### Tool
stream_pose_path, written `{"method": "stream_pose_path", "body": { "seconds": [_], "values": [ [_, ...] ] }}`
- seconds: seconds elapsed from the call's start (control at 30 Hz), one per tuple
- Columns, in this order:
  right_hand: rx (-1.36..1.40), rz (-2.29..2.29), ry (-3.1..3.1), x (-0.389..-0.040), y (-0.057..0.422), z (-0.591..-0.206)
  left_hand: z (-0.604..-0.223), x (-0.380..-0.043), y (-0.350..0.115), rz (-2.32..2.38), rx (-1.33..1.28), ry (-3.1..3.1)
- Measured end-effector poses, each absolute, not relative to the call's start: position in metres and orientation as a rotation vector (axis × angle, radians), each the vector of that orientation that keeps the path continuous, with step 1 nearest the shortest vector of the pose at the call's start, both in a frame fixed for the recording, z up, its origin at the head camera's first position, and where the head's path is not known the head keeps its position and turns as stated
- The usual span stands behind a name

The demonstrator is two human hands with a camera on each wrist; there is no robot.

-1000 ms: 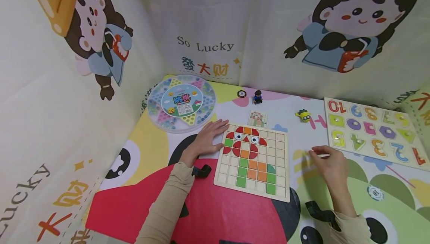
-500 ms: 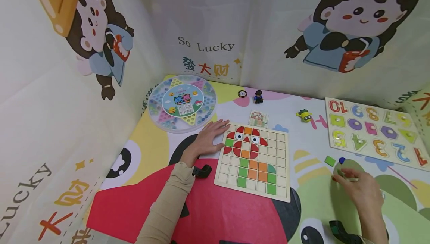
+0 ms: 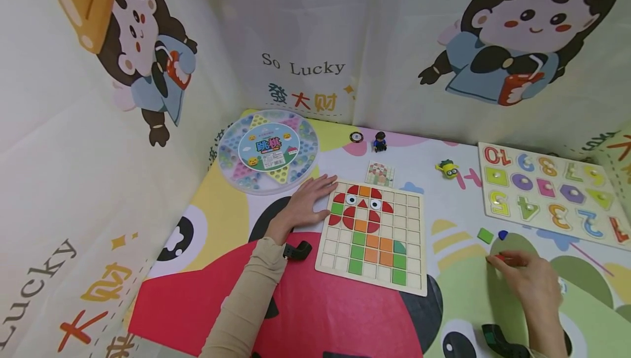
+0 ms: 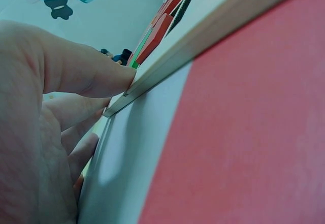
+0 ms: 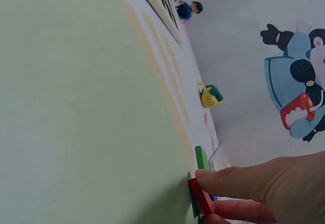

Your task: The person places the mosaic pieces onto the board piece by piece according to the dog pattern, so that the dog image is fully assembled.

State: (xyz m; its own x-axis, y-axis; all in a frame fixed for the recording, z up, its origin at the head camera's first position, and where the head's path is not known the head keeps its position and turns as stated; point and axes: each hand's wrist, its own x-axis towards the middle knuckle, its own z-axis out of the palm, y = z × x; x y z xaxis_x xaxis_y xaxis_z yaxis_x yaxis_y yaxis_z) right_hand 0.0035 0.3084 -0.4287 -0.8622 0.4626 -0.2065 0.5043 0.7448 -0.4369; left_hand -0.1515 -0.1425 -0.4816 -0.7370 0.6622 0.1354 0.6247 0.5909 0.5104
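Observation:
In the head view my left hand point(image 3: 307, 205) rests at the upper left edge of a wooden grid board point(image 3: 337, 262). Its thumb and fingers touch the rim in the left wrist view, fairly straight. Red, orange and green tiles and two eye tiles sit in the board's cells. To the right of the board, my right hand point(image 3: 532, 281) pinches a red tile point(image 5: 201, 196) between thumb and fingers, low over the tabletop. A loose green square tile point(image 3: 485, 235) and a small blue piece point(image 3: 503, 235) lie just beyond it. A dark greenish piece beneath the red tile is partly hidden.
A picture card point(image 3: 380, 174) lies behind the board. Further back are a toy figure point(image 3: 379, 142), a round chip point(image 3: 356, 137) and a yellow-green toy point(image 3: 447, 169). A round marble game box point(image 3: 227, 161) stands back left, a number puzzle point(image 3: 537, 221) back right.
My right hand has moved right and toward me, uncovering the green tile and blue piece. A red tile now shows between its fingers. The left hand and board have stayed put.

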Motion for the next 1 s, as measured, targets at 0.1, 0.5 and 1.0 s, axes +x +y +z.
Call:
{"method": "stream_pose_path", "body": {
  "seconds": [0.1,0.5,1.0],
  "values": [
    [0.760,-0.770,2.884,0.002,0.308,-0.431,-0.481,-0.152,-0.143,0.837,1.100,2.735],
    [0.574,-0.744,2.886,-0.013,0.298,-0.435,-0.480,-0.151,-0.142,0.830,1.083,2.733],
    [0.377,-0.701,2.989,-0.029,0.287,-0.435,-0.484,-0.153,-0.142,0.830,1.088,2.738]
  ]
}}
